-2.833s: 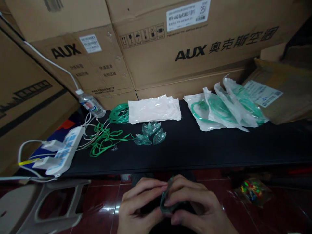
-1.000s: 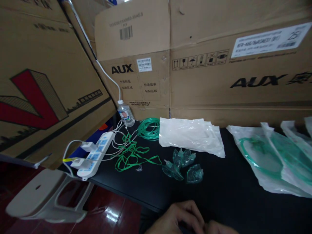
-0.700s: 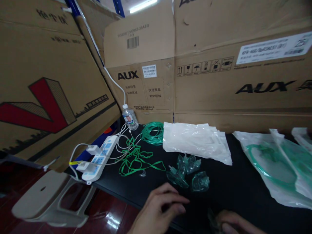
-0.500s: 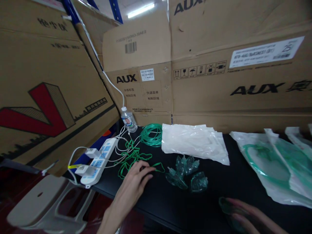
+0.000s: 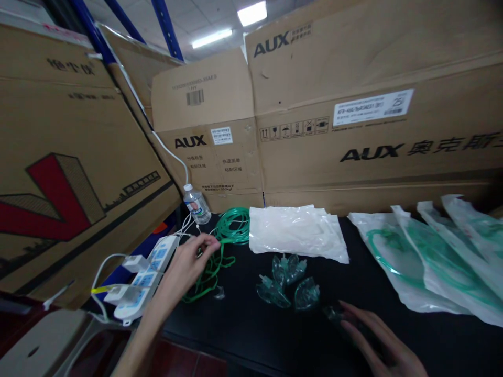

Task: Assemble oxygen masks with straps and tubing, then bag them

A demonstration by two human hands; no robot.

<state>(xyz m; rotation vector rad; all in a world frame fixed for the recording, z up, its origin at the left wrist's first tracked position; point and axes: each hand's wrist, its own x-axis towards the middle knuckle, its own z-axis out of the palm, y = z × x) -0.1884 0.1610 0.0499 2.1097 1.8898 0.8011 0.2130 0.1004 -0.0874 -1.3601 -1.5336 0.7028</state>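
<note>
With its fingers pinched, my left hand (image 5: 190,264) grips a green elastic strap (image 5: 212,272) and lifts it over the pile of such straps on the black table. My right hand (image 5: 379,337), near the front right, is closed on a clear green-tinted oxygen mask (image 5: 334,312); its fingers and dark shadow hide most of the mask. Several more small clear masks (image 5: 306,294) lie in a cluster between the hands. Behind the left hand rests a coil of green tubing (image 5: 232,226). A small clear scrap (image 5: 220,292) lies beside the straps.
White flat pouches (image 5: 296,230) lie at the back middle. Several bags of green tubing (image 5: 396,262) cover the right side. A power strip (image 5: 147,280) with plugs and a water bottle (image 5: 197,205) stand at left. Cardboard boxes (image 5: 302,167) wall the back; a stool (image 5: 43,345) stands below left.
My left hand has moved up and left, raising a green strap from the pile. My right hand has come further into view with the mask. The camera has turned slightly right.
</note>
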